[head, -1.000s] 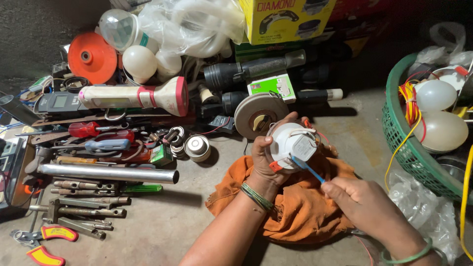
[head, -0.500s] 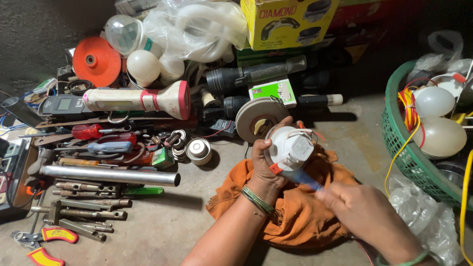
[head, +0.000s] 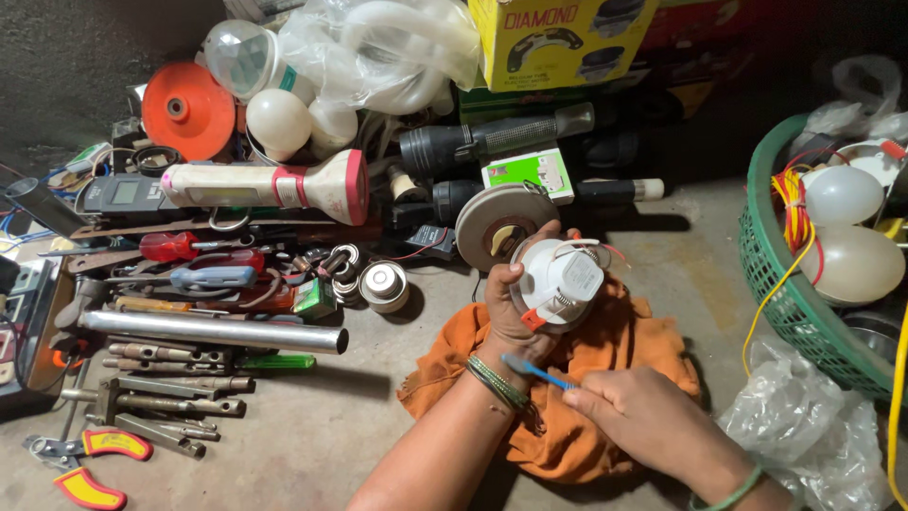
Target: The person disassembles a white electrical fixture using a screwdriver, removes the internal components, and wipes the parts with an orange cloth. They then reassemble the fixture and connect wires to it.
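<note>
My left hand [head: 512,312] grips a round white light fitting [head: 558,281] with thin red and white wires at its back, holding it up over an orange cloth [head: 605,360] on the floor. My right hand [head: 643,421] holds a thin blue-handled tool [head: 535,372] whose tip points left, below the fitting and apart from it. Green bangles sit on both wrists.
Left of the cloth lie a metal tube [head: 213,331], screwdrivers, sockets and red-handled pliers [head: 90,468]. Behind are a white-and-red torch [head: 270,185], black torches, bulbs, a yellow box [head: 558,38] and a grey disc [head: 501,222]. A green basket [head: 790,284] with bulbs stands at right.
My right hand has drawn back from the fitting, moving the blue tool down and to the left. My left hand keeps the fitting in about the same place.
</note>
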